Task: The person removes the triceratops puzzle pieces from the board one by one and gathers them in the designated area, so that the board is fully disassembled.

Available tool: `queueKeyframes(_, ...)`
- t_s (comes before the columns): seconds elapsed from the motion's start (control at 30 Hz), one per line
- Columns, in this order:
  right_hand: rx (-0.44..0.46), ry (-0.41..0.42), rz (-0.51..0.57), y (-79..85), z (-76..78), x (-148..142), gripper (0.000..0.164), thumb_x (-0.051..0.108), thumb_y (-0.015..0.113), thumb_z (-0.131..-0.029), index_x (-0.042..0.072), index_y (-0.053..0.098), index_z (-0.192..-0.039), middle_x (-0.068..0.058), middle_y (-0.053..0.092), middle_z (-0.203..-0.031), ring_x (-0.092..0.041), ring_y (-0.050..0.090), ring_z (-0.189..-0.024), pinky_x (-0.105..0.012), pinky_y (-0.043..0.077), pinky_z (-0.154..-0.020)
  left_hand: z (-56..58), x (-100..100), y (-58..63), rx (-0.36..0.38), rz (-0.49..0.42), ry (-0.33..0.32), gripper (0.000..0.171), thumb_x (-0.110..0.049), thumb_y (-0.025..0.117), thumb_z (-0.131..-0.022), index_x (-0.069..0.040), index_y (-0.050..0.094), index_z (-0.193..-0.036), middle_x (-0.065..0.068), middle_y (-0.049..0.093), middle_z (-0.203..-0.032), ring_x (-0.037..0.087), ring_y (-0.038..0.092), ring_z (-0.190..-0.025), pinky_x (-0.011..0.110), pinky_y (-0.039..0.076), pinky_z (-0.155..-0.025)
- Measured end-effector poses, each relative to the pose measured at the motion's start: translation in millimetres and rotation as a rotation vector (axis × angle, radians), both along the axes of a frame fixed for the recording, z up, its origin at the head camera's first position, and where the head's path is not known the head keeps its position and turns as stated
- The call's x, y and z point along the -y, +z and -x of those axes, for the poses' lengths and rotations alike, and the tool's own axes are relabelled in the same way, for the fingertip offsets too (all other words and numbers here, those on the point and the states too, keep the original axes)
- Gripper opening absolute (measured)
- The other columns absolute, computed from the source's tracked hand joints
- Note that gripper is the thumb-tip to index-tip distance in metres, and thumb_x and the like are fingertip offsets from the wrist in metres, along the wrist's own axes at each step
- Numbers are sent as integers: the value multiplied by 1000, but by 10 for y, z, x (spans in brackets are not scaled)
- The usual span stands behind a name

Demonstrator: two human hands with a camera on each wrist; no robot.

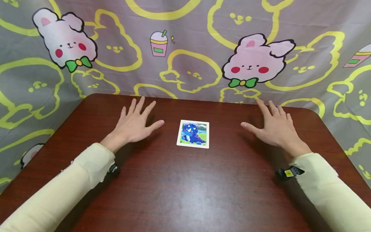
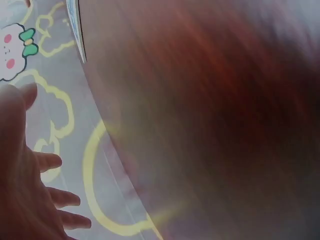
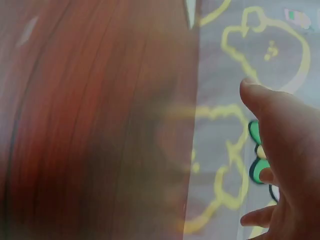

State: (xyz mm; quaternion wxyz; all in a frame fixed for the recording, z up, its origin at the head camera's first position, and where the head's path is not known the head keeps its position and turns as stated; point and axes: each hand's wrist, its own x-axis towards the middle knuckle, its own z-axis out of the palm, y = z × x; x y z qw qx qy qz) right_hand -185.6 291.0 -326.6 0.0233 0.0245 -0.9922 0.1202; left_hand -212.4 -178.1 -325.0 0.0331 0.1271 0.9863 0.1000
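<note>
A square picture puzzle (image 1: 193, 134) with a white border and a blue cartoon dinosaur lies flat near the middle of the table. To its left is my left hand (image 1: 133, 125), fingers spread and holding nothing. My right hand (image 1: 275, 129) is on the other side, also spread and holding nothing. Neither hand touches the puzzle. In the left wrist view, a slim edge of the puzzle (image 2: 76, 31) shows at the top. The right wrist view catches only a sliver of the puzzle (image 3: 190, 12).
The brown wooden table (image 1: 185, 187) has rounded far corners. A cloth (image 1: 185, 42) printed with rabbits and yellow outlines hangs behind it and along both sides. Dark straps with small devices (image 1: 290, 173) sit at the wrists, by the pale sleeves.
</note>
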Motion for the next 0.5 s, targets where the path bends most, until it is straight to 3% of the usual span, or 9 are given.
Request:
queueKeyframes(0.2, -17, 40, 157, 49, -35, 302, 107, 70, 68, -92, 21, 17, -172, -27, 26, -172, -54, 28, -154, -78, 29, -118, -76, -188, 8, 12, -52, -71, 88, -69, 49, -103, -26, 18, -172, 18, 7, -180, 46, 7, -166, 74, 14, -127)
queueKeyframes(0.5, -3, 103, 379, -9, 72, 821, 89, 49, 76, -95, 18, 32, -167, -19, 45, -165, -42, 42, -152, -67, 36, -122, -241, -436, -10, 49, -167, -147, 78, -48, 65, -102, -19, 35, -167, 17, 28, -176, 43, 33, -160, 71, 30, -123)
